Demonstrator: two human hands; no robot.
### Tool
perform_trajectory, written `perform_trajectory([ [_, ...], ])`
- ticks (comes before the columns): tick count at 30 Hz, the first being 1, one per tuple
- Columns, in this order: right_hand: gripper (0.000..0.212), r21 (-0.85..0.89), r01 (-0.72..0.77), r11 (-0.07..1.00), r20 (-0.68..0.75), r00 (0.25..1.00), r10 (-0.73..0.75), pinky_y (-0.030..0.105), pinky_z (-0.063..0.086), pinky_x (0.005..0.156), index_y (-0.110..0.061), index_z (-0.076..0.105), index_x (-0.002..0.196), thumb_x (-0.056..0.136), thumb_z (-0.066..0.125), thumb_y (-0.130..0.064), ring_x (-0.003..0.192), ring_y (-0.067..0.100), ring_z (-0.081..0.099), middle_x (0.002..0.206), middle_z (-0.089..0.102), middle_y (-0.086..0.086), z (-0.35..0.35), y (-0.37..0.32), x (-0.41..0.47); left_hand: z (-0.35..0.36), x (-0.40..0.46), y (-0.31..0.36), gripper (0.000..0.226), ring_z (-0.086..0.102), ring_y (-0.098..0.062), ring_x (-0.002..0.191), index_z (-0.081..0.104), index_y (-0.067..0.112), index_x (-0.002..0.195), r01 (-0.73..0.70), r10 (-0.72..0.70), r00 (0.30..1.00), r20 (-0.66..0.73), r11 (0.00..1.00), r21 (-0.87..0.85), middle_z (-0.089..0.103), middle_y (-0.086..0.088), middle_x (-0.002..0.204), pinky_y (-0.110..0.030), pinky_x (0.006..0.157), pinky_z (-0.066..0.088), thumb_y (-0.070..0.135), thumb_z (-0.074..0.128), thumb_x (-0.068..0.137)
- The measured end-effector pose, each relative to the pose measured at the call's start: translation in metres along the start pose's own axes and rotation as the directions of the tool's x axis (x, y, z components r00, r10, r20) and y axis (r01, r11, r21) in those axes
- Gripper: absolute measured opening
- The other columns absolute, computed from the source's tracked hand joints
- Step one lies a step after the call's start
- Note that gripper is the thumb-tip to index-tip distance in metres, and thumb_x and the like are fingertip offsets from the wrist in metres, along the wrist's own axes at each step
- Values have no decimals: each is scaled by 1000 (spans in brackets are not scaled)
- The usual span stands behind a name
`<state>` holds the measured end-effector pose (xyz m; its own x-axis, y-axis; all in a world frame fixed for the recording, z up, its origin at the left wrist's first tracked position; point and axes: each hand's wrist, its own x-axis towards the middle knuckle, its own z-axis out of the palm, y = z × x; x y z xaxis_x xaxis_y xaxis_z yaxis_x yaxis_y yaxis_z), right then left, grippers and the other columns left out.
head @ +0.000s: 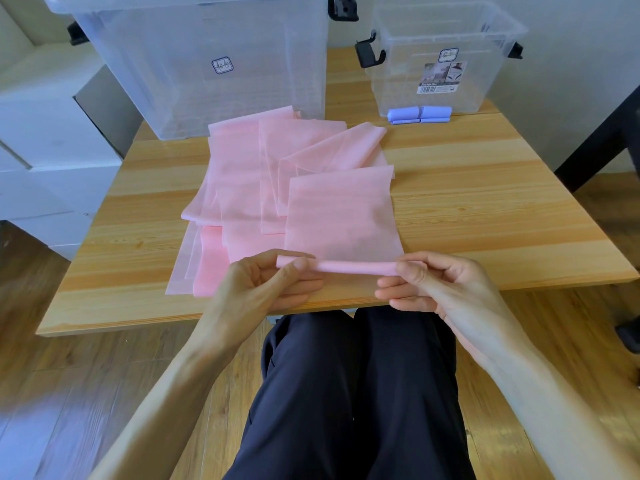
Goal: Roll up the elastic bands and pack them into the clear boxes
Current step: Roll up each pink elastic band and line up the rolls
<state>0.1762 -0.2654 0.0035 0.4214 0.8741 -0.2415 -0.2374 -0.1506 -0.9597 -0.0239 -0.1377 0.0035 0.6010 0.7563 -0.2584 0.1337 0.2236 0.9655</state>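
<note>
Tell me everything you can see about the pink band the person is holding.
The pink band is a thin, slightly see-through sheet, apparently stretchy. Its near end is rolled into a narrow tube, pinched at one end by the left hand and at the other by the right hand, just above the near edge of the wooden table. The rest lies unrolled in loose, overlapping folds across the table, reaching back to the large clear box.

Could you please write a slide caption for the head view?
Both hands, left hand and right hand, roll a pink band near clear boxes.
</note>
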Motion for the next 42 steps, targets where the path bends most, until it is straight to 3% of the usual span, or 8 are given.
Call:
perform_trajectory([
  [7, 27, 3, 10, 1000, 1, 1000, -10, 29, 62, 70, -3, 71, 106, 83, 68, -17, 84, 31, 75, 91, 75, 18, 0, 0, -1, 0, 1, 0, 35, 75, -23, 93, 72, 7, 104, 5, -5, 999, -47, 1000, -15, 77, -12, 93, -28, 83, 60, 34, 63, 84],
  [13, 32, 6, -1, 1000, -47, 999, 1, 29, 62, 66, -1, 71, 98, 78, 69, -27, 81, 33, 75, 86, 75, 18, 1, -2, -1, 1, 1, 1, 28, 75, -20, 94, 72, 10, 105, -1, 1, 1000, 21, 1000, 13, 78, -9, 96, -24, 82, 59, 28, 64, 84],
  [17, 24, -21, 20, 1000, -8, 1000, -20, 28, 61, 70, -5, 74, 102, 84, 68, -20, 84, 30, 75, 91, 76, 16, 0, -1, -2, 2, 1, 1, 27, 75, -23, 90, 69, 5, 100, -7, 7, 1000, 13, 999, 33, 78, -9, 94, -27, 77, 61, 28, 58, 92],
  [24, 27, 12, 19, 1000, -17, 1000, -18, 28, 61, 70, -6, 72, 106, 82, 68, -18, 85, 30, 75, 92, 76, 17, 1, -1, -2, 3, 0, 2, 35, 75, -20, 90, 69, 5, 104, -12, 10, 999, 35, 999, 47, 78, -7, 93, -23, 74, 60, 33, 57, 87],
  [29, 30, 0, 4, 1000, -82, 997, -4, 27, 61, 63, -3, 72, 95, 77, 69, -26, 77, 32, 75, 84, 76, 17, 2, -1, -3, 4, 0, 2, 29, 75, -19, 92, 70, 8, 106, -15, 13, 999, 52, 999, 32, 78, -8, 94, -24, 78, 60, 28, 60, 88],
  [33, 28, 0, 9, 1000, -42, 999, -9, 27, 61, 66, -6, 73, 102, 78, 69, -21, 80, 31, 75, 87, 76, 17, 1, -1, -5, 5, 0, 2, 31, 76, -20, 89, 70, 7, 101, -14, 12, 999, 36, 999, 49, 78, -7, 92, -27, 77, 61, 33, 58, 88],
  [38, 33, 24, -5, 1000, -84, 996, 7, 27, 61, 61, -1, 71, 91, 74, 70, -29, 75, 32, 75, 82, 75, 18, 1, -2, -6, 8, -1, 2, 28, 75, -19, 93, 69, 9, 106, -19, 18, 997, 80, 1000, 21, 78, -6, 98, -23, 77, 59, 28, 60, 86],
  [42, 37, 35, -8, 999, -84, 996, 11, 27, 61, 63, 1, 70, 94, 74, 70, -30, 77, 32, 75, 85, 75, 19, 1, -2, -7, 8, -1, 1, 29, 75, -19, 92, 70, 8, 102, -17, 17, 998, 60, 1000, 4, 78, -6, 96, -22, 77, 59, 28, 62, 83],
])
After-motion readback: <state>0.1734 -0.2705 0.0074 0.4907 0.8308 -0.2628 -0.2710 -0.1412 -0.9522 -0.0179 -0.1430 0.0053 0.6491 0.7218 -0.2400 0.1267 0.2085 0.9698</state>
